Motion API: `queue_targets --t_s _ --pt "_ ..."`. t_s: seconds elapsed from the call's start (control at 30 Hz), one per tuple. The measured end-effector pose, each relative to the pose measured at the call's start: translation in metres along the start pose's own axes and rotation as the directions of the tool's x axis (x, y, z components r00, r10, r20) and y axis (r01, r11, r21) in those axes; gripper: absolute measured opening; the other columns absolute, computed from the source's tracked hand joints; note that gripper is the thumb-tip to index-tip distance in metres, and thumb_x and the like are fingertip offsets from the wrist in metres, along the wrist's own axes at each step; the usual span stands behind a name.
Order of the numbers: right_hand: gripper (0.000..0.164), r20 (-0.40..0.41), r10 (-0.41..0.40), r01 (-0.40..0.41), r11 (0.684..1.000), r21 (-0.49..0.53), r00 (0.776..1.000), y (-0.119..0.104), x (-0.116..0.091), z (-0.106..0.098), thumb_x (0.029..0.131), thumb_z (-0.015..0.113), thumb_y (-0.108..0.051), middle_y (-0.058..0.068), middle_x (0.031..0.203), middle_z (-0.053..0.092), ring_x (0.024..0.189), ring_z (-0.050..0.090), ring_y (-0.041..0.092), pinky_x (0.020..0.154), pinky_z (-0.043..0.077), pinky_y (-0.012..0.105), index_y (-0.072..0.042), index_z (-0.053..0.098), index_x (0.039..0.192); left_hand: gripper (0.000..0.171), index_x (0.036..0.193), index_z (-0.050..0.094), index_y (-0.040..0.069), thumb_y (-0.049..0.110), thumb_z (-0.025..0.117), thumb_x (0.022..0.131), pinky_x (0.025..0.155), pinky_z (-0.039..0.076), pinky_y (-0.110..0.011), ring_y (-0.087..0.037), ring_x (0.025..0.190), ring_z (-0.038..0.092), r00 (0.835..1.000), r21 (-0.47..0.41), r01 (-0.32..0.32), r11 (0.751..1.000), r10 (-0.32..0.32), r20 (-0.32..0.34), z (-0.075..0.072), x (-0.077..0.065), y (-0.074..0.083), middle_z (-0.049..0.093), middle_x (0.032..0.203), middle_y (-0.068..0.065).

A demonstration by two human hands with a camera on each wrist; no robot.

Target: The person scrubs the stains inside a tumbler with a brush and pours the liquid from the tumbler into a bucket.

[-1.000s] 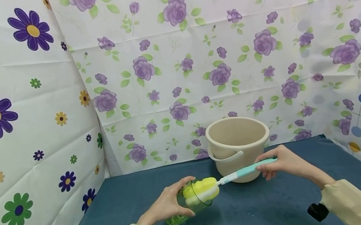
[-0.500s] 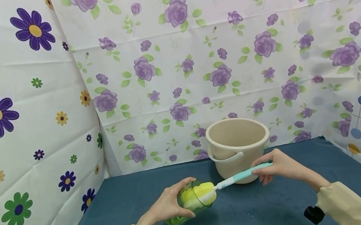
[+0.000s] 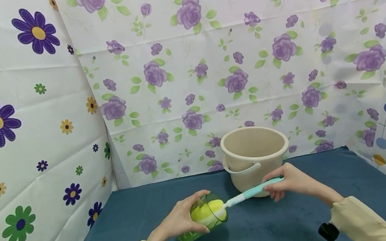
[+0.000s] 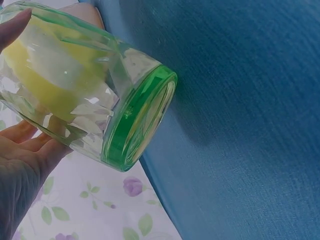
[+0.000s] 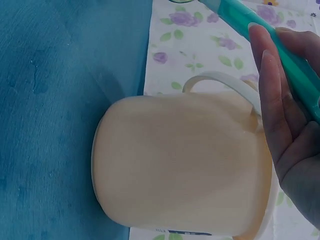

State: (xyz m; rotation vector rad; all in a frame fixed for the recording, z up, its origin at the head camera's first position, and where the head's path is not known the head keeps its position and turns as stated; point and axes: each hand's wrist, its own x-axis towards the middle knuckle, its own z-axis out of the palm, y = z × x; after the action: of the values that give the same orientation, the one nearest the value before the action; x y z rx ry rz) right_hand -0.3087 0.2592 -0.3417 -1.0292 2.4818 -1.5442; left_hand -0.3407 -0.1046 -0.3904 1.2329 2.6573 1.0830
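A clear green glass (image 3: 189, 236) is tilted over the cloth, its mouth toward the right. My left hand (image 3: 179, 220) grips it round the side, thumb below and fingers above. The left wrist view shows its thick green base (image 4: 142, 117) held off the cloth. Inside the glass is the yellow and white sponge head (image 3: 209, 211) of a bottle brush, its end just at the rim. My right hand (image 3: 289, 183) pinches the brush's turquoise handle (image 3: 259, 189). In the right wrist view, thumb and fingers lie along that handle (image 5: 292, 62).
A beige bucket (image 3: 256, 163) with a white carrying handle (image 3: 244, 169) stands behind the brush, close to my right hand. Dark blue cloth (image 3: 135, 208) covers the table. Flower-printed sheets (image 3: 163, 112) hang at the back and left, with a dotted one on the right.
My right hand has moved left and slightly down, and the brush's sponge head has slid deeper into the glass. The left hand and the glass have stayed nearly still.
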Motion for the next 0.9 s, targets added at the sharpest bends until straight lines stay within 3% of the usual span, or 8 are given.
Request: queue_targets --t_s 0.3,0.53,0.9 --pt "0.018 0.019 -0.046 0.046 0.999 0.004 0.999 0.0 0.007 0.01 0.086 0.062 -0.008 0.01 0.068 0.064 0.055 0.062 0.027 0.049 0.048 0.043 0.003 0.066 0.1 0.088 0.136 0.031 0.041 0.042 0.08 0.063 0.072 0.043 -0.036 -0.012 0.092 0.049 1.0 0.005 -0.012 1.0 0.012 -0.001 0.0 -0.001 0.0 0.05 0.116 0.007" --pt "0.018 0.012 -0.037 0.038 0.999 -0.027 0.999 0.002 0.01 0.015 0.085 0.064 -0.013 0.01 0.068 0.065 0.055 0.062 0.027 0.049 0.048 0.042 -0.003 0.068 0.098 0.088 0.136 0.031 0.042 0.044 0.079 0.063 0.075 0.043 -0.039 -0.014 0.1 0.049 1.0 0.007 -0.006 1.0 0.006 -0.003 -0.001 -0.001 0.001 0.046 0.125 0.007" --pt "0.017 0.02 -0.031 0.031 0.999 -0.016 0.999 0.001 0.016 0.022 0.084 0.065 -0.014 0.012 0.07 0.064 0.055 0.062 0.027 0.048 0.049 0.039 -0.004 0.068 0.098 0.088 0.136 0.031 0.042 0.041 0.081 0.063 0.071 0.043 -0.035 -0.013 0.094 0.049 1.0 0.004 -0.006 1.0 0.006 -0.009 0.0 -0.001 0.0 0.05 0.117 0.007"
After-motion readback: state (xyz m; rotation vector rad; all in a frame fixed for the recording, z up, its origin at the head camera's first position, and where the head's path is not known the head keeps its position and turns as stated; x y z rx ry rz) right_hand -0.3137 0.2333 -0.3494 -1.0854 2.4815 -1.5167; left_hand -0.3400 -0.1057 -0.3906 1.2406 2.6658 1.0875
